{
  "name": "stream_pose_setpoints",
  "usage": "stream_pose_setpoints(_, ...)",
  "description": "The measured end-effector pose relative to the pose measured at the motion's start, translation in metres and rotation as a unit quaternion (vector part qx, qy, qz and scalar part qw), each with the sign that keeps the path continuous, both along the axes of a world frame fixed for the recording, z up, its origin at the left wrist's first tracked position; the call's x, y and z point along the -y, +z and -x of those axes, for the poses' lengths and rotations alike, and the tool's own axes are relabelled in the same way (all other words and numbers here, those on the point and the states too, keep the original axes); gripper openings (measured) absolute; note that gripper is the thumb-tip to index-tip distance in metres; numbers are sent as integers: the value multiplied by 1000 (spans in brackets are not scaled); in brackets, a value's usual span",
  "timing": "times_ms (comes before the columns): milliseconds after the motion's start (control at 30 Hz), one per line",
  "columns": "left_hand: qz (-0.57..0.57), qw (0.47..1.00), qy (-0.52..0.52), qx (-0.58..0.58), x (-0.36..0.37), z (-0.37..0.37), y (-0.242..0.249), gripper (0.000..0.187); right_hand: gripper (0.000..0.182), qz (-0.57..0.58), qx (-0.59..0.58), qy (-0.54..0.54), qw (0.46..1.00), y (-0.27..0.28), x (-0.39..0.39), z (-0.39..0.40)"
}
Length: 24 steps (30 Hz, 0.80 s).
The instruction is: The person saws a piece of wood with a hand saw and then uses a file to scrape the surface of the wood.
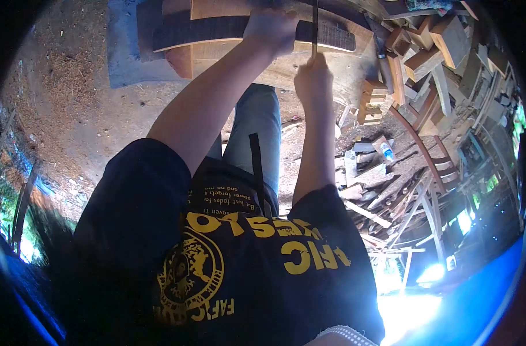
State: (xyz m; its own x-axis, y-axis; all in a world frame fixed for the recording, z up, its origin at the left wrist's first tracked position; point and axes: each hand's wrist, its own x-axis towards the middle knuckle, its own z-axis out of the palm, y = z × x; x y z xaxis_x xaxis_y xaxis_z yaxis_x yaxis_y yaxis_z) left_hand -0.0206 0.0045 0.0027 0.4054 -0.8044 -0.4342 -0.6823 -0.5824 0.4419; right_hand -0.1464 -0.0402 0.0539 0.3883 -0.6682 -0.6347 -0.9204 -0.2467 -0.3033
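Plank (332,36): dark, long, lies flat across the pale bench (286,72) at the top of the view; its right end shows fine cross marks.
Left hand (271,29): palm down on the plank, left of the rod, fingers curled over the far edge; pressed onto the plank, not closed round it.
Left arm: bare, stretched straight from the dark sleeve up to the plank.
Rod (315,26): thin, dark, upright, crossing the plank just right of the left hand; top end runs out of view.
Right hand (313,78): fist clamped round the rod's lower part, just below the plank's near edge.
Right arm: bare, extended, nearly parallel to the left.
Offcuts (430,52): wood blocks piled right of the plank.
Bottle (387,151): on the ground, well below the plank's right end.
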Motion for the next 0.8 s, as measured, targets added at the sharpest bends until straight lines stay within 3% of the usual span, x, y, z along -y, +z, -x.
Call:
stream_pose_setpoints(67, -9, 1000, -7, 0, 3, -3, 3, 28, 18, -64, -39, -17, 997, 12, -11, 21)
stream_pose_setpoints(100, -37, 999, -9, -11, 5, -3, 5, 27, 16, -57, 15, -13, 998, 20, -20, 27)
stream_pose_setpoints(167, -67, 997, -10, -21, 6, -4, 5, 27, 15, -41, -4, 1, 999, 7, -8, 14)
stream_pose_setpoints(267, -38, 999, -5, -36, 4, -3, 2, 23, 15, -17, 28, 13, 999, 2, -1, 3)
stream_pose_setpoints(467, 22, 1000, 18, 12, 3, 1, -10, 22, 20, -59, -57, -40, 996, 26, -20, 31)
stream_pose_setpoints(600, -8, 1000, -2, 12, 2, 1, -6, 22, 17, 0, 10, -16, 1000, -2, 0, -3)
stream_pose_setpoints(733, 55, 997, 28, 54, -2, 8, -14, 25, 15, -51, 2, -31, 998, 26, -24, 42)
stream_pose_setpoints(800, 23, 998, 15, 51, 0, 7, -8, 25, 14, -45, 1, -40, 998, 30, -22, 42)
